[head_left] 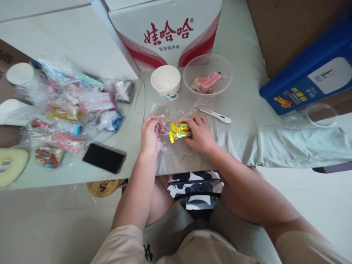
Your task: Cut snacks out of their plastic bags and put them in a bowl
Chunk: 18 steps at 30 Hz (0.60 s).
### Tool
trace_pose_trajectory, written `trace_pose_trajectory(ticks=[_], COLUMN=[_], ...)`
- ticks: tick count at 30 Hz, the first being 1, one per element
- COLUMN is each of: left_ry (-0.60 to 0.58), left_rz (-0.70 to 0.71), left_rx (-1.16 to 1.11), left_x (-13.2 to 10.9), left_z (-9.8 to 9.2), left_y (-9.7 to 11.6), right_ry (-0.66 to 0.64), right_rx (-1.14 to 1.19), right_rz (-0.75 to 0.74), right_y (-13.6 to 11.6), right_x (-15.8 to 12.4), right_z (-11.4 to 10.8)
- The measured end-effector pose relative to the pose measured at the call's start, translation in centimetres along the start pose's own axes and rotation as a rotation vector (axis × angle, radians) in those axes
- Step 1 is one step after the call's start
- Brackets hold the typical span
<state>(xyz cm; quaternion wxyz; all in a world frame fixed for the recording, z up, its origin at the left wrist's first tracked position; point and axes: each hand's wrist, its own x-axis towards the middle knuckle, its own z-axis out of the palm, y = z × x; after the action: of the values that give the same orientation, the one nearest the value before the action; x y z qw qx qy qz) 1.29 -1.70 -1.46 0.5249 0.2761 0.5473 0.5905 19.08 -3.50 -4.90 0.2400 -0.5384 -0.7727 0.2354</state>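
Note:
Two yellow-wrapped snack sticks [178,132] lie side by side on a clear plastic wrapper [167,145] at the table's front. My right hand [200,134] is closed over their right ends. The fingers of my left hand [152,134] are curled on a crumpled part of the clear wrapper, left of the sticks. Behind my hands stands a white paper cup [166,82], and to its right a clear plastic bowl [189,82] holds a pink packet [209,81]. A white utility knife [214,114] lies right of the wrapper.
Many wrapped packets [95,101] are heaped on the left. A black phone [104,157] lies near the front edge. A white-and-red carton [170,36] stands at the back, a blue box [305,77] at the right, beside a clear cup [321,115].

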Motion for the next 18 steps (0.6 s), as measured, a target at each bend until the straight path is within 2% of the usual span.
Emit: trace_pose_trajectory(ticks=[3,6,11,13,18], left_ry=[0.043,0.011,-0.213,-0.269,-0.230], left_rz=[0.002,0.014,-0.050,-0.094,-0.117], left_rx=[0.027,-0.012,-0.158,-0.214,-0.309], left_x=[0.1,-0.2,-0.9,-1.1,-0.4], left_z=[-0.1,-0.1,-0.2,-0.3,-0.7], left_y=[-0.1,0.1,1.0,1.6,2.8], right_ry=[-0.006,-0.004,-0.020,-0.020,-0.039], right_rx=[0.007,0.007,-0.019,-0.011,0.062], right_rz=[-0.006,0.005,0.018,0.001,-0.046], right_y=[0.0,0.0,-0.1,-0.3,-0.6], right_x=[0.0,0.0,0.1,0.1,0.1], right_z=[0.1,0.2,0.3,0.2,-0.2])
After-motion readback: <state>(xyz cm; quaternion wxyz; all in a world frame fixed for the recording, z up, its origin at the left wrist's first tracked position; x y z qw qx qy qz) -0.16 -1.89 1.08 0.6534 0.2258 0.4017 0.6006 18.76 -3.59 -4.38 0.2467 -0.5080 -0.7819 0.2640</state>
